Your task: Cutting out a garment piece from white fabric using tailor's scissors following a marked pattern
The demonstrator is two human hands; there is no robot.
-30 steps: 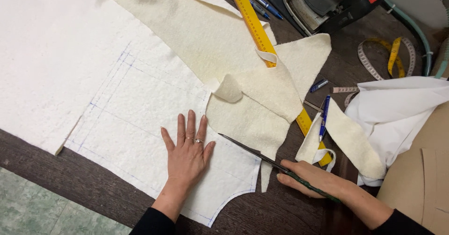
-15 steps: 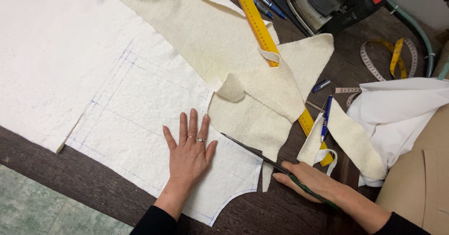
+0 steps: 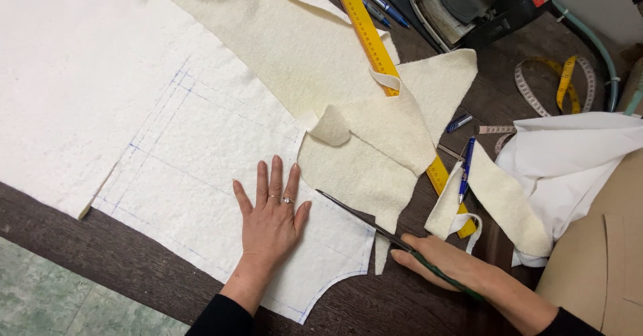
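Observation:
My left hand lies flat, fingers spread, on a white fleecy fabric piece marked with blue lines. My right hand grips a pair of long scissors with dark green handles. The blades lie along the right edge of the marked piece, tip pointing up-left close to my left thumb. A cream cut-off piece with a curled corner rests just beyond the blades.
A yellow ruler lies diagonally over the cream fabric. Blue pens, a tape measure, a dark iron and white cloth sit to the right. The dark wooden table edge runs below, with green floor beyond.
The view has shifted slightly. My left hand stays flat on the fabric, and my right hand with the scissors has barely moved.

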